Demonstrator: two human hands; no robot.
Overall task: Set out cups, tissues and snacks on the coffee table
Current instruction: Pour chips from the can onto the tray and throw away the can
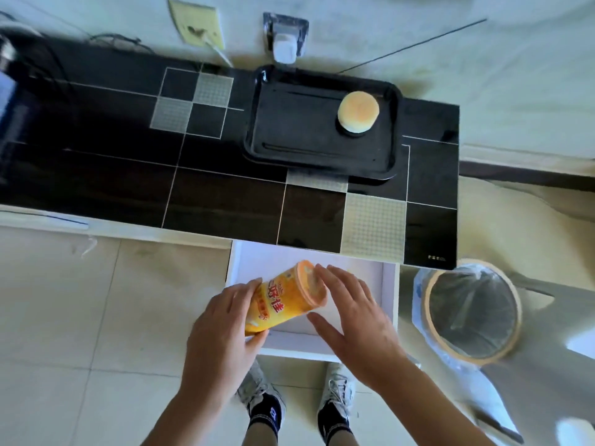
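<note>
Snack canister: a yellow cylinder (283,300) with an orange lid, tilted, lid end away from the person, held above the open drawer (388,297).
Left hand: the left hand (222,329) gripped the canister's lower end, fingers (248,289) curled round its side and thumb under the base.
Right hand: the right hand (351,317) lay beside the lid end with its fingers straight and spread, touching or nearly touching the lid; it held nothing.
Handling: probably light and stiff, with a smooth, slippery wrapper; the body mid-length looked the safest place to hold, since the lid might pop off.
Drawer: white inside; beyond the fingers I could not tell whether anything else lay in it.
Tray: a black tray (267,136) on the bench (96,175), well beyond the fingers, carried one round bun (358,111).
Bin: a lined waste bin (473,313) stood right of the right fingers, its contents unclear.
</note>
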